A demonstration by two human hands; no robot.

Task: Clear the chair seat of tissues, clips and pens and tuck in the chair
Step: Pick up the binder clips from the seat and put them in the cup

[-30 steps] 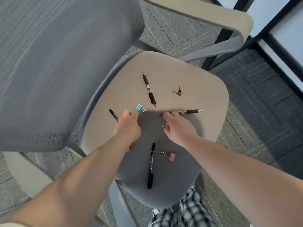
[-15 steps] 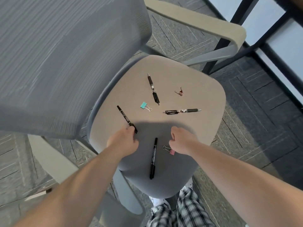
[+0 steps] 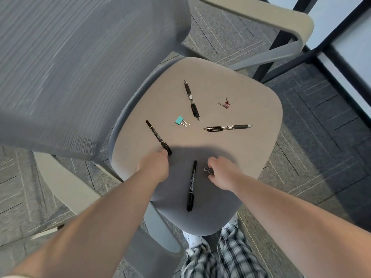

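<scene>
The beige chair seat (image 3: pixel 251 81) carries pens and clips. My left hand (image 3: pixel 155 165) is closed on the near end of a black marker (image 3: pixel 157 136) at the seat's left. My right hand (image 3: pixel 220 173) covers a binder clip (image 3: pixel 207 170) near the front; only its wire handles show by my fingers. Between my hands lies a second black marker (image 3: pixel 191 185). Farther back are a teal binder clip (image 3: pixel 179 120), two black gel pens (image 3: pixel 191 98) (image 3: pixel 227 127) and a small dark red clip (image 3: pixel 226 103). No tissue shows.
The grey mesh backrest (image 3: pixel 80 67) fills the upper left. Beige armrests stand at the far right (image 3: pixel 281 19) and near left (image 3: pixel 66 189). Black desk legs (image 3: pixel 275 49) and a pale panel are at the right. My plaid trouser legs (image 3: pixel 226 257) are at the seat's front edge.
Both hands drew back toward the seat's front. The left went from beside the teal clip to the marker's near end; the right left the horizontal gel pen and came onto the pink clip.
</scene>
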